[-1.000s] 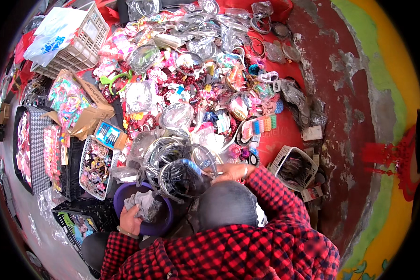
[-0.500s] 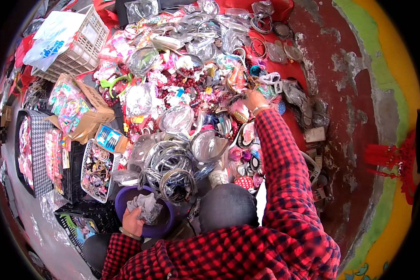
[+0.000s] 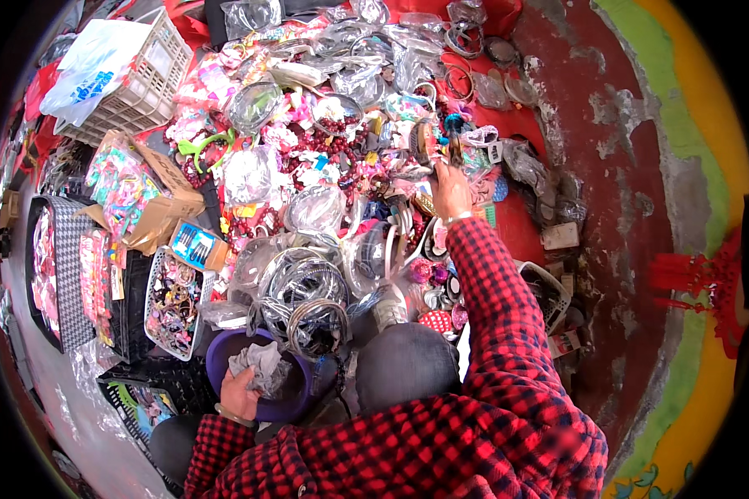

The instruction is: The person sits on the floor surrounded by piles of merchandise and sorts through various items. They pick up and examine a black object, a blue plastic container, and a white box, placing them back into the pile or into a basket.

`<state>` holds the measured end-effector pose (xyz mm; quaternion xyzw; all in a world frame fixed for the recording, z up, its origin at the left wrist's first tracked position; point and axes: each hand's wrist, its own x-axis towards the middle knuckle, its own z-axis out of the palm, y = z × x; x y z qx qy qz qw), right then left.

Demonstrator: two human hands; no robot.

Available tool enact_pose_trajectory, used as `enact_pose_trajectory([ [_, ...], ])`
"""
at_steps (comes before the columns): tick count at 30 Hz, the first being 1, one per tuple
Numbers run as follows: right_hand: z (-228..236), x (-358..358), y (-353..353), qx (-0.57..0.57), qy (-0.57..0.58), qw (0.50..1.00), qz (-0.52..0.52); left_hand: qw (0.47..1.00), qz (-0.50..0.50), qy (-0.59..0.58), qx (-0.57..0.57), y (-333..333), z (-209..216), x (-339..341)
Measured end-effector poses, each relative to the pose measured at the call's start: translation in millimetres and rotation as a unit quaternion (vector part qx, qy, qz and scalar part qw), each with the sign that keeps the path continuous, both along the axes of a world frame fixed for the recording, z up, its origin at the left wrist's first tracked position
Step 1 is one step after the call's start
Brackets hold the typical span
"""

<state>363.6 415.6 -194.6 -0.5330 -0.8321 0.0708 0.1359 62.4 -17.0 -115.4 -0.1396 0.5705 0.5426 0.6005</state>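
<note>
My left hand (image 3: 239, 394) is closed on a crumpled grey cloth (image 3: 262, 366) above a purple basin (image 3: 215, 359). At the right side of a heap of hair accessories, my right hand (image 3: 452, 193) reaches in with bent fingers pointing away from me. Its fingertips are down among small dark items, and what they grip, if anything, cannot be made out. Just beyond them lies a brown curved item (image 3: 425, 140) like a brush or hair clip. Headbands in clear bags (image 3: 304, 287) are piled between my arms, near the basin.
At the far left stands a beige plastic crate (image 3: 162, 62) with a white bag (image 3: 96, 71) on it. Nearer are an open cardboard box (image 3: 171, 208), a white basket (image 3: 200, 320) of small hair ties and a black crate (image 3: 187, 384). A worn red floor (image 3: 599, 249) runs along the right.
My right hand has drawn slightly nearer, and the small items around its fingers have shifted; a brown curved item now shows where a pink-orange one was. My left hand stays with the cloth.
</note>
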Motion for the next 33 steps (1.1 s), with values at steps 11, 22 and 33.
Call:
enact_pose_trajectory([
  [11, 78.2, -1.1, -155.0, -0.239, 0.177, 0.954, -0.036, 0.999, -0.017, 0.026, 0.018, -1.3, 10.4, 8.2],
  [22, 48.6, 27.0, -122.7, -0.435, 0.202, 0.874, 0.081, 0.999, -0.03, 0.038, 0.019, -1.6, -3.6, 7.1],
  [33, -30.2, 195.8, 30.9, -0.078, -0.046, 0.946, -0.31, 0.986, -0.056, 0.155, -0.023, -1.9, -33.2, -5.8],
])
